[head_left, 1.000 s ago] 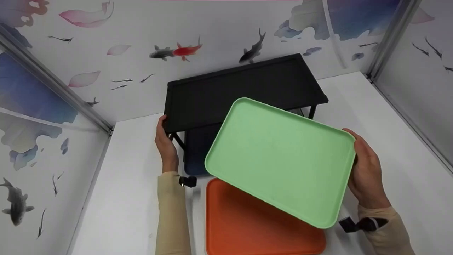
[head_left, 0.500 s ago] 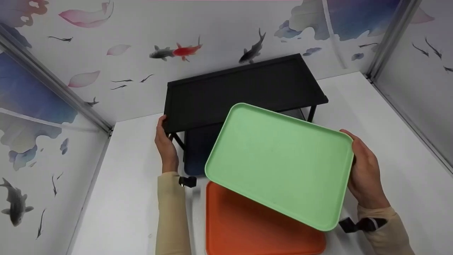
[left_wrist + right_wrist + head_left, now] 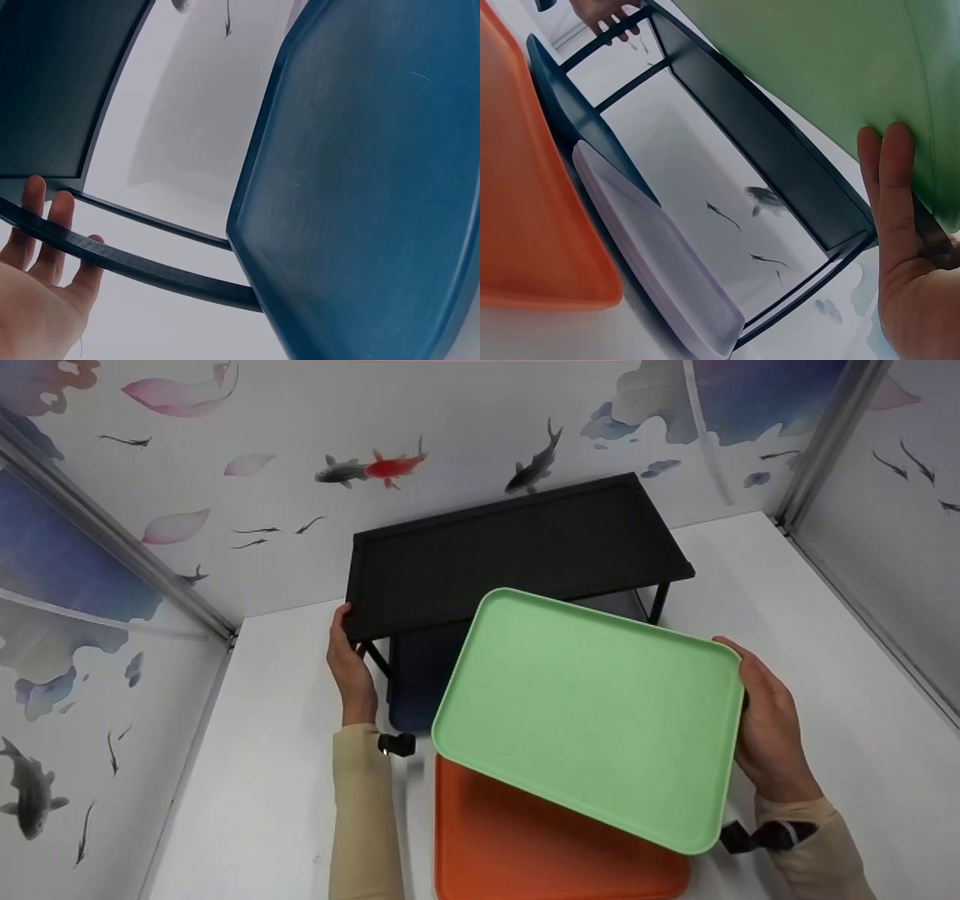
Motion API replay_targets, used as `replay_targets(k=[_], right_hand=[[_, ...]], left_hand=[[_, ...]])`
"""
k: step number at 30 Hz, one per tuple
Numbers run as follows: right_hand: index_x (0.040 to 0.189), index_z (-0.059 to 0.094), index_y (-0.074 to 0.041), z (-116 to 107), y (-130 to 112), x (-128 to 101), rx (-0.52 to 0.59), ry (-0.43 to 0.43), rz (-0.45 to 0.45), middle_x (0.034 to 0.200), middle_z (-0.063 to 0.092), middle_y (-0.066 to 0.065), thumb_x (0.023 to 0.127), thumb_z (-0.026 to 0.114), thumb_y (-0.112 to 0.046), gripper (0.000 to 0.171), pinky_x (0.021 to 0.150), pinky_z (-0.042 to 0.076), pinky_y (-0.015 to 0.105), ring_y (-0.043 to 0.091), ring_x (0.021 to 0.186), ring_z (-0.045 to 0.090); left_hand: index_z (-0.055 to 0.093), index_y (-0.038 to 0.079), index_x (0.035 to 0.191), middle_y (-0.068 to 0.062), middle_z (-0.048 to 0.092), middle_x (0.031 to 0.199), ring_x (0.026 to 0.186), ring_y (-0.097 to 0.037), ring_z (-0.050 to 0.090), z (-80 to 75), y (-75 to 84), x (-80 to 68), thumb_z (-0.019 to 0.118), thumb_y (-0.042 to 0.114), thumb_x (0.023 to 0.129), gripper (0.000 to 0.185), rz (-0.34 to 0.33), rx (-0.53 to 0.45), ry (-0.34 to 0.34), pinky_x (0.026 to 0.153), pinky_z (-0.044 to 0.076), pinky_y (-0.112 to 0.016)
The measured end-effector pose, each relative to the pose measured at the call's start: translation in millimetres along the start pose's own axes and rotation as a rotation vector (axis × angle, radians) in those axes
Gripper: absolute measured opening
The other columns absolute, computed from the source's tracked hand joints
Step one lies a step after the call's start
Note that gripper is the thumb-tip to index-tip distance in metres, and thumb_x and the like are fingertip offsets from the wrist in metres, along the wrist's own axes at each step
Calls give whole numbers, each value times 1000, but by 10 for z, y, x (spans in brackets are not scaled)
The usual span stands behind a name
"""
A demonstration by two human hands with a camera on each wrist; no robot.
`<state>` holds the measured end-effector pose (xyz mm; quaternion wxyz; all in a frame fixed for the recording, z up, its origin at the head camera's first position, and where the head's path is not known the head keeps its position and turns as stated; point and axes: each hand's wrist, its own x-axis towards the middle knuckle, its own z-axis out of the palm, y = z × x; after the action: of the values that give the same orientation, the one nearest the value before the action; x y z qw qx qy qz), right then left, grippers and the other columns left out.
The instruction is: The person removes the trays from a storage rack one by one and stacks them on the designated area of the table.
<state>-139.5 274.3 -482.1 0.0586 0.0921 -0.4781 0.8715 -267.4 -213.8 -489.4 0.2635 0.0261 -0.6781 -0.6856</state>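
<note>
The green tray [image 3: 589, 720], its long axis running crosswise and tilting down rightward, extends left from the right hand [image 3: 772, 727] pinching its short end, apparently above the orange tray [image 3: 540, 847], while the left hand [image 3: 352, 675] grips the black rack [image 3: 510, 551].

Your light-green tray [image 3: 589, 720], orange tray [image 3: 544, 847], blue tray [image 3: 360, 187] and lilac tray [image 3: 660, 247] look plain — your rack [image 3: 495, 551] is black, your sleeves [image 3: 365, 810] beige, the table [image 3: 262, 780] white — while grey and red fish [image 3: 390, 467] pattern the white walls [image 3: 315, 405].
</note>
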Motion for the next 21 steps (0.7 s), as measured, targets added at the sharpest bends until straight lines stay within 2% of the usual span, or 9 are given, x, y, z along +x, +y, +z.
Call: replay_targets(k=[4,15,21], right_hand=[[151,44,1,-3,2,-1,-15,4,7,130,65,9,111,40,-27,49,85,59,31,17,108,71],[152,45,-1,-10,19,-27,-80,32,48,130,66,9,111,42,-29,50,85,59,30,16,108,71],[151,47,-4,19,34,-31,-176,94,98,131,65,5,109,44,-36,53,83,59,27,13,106,70]], left_hand=[[55,20,146,3,54,149,135,-16,51,-5,-5,2,27,48,112,52,9,4,1,115,36,-47],[52,15,149,-1,50,154,139,-18,47,-2,22,3,25,40,114,51,-28,-16,-4,117,35,-45],[53,16,147,-1,54,150,136,-16,50,-2,19,15,26,43,113,51,-30,-23,-1,116,36,-45]])
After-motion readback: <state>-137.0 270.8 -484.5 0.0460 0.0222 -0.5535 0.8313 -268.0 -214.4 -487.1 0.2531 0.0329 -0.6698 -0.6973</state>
